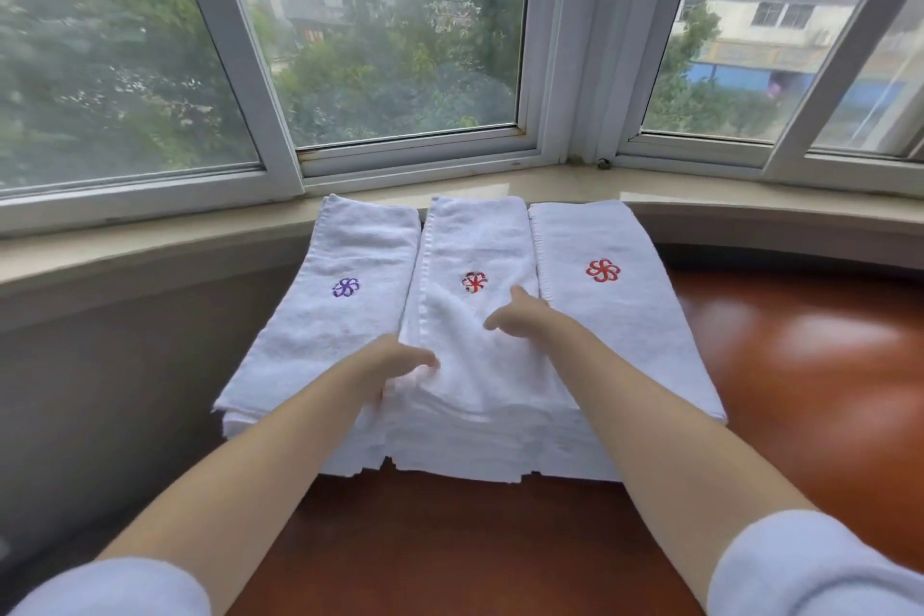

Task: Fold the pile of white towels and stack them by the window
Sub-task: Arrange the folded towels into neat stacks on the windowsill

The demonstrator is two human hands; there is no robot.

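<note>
**Towel stacks at window, hands on centre stack**

Pale sleeves (810, 565) fill the bottom corners. Left hand (400, 368) appears to pinch the centre towel (475, 345); its fingertips are blurred. Right hand (520, 318) lies flat, fingers straight, on it. Flanking stacks (345, 295) (615, 285) abut the window sill (550, 183), mid-frame.

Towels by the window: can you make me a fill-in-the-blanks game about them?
1. There are ___ stacks of white towels side by side.
2. The flower on the left towel is ___.
3. Both hands, left hand and right hand, are on the ___ towel.
4. The flower on the right towel is ___.

Missing words: three; purple; middle; red
</note>
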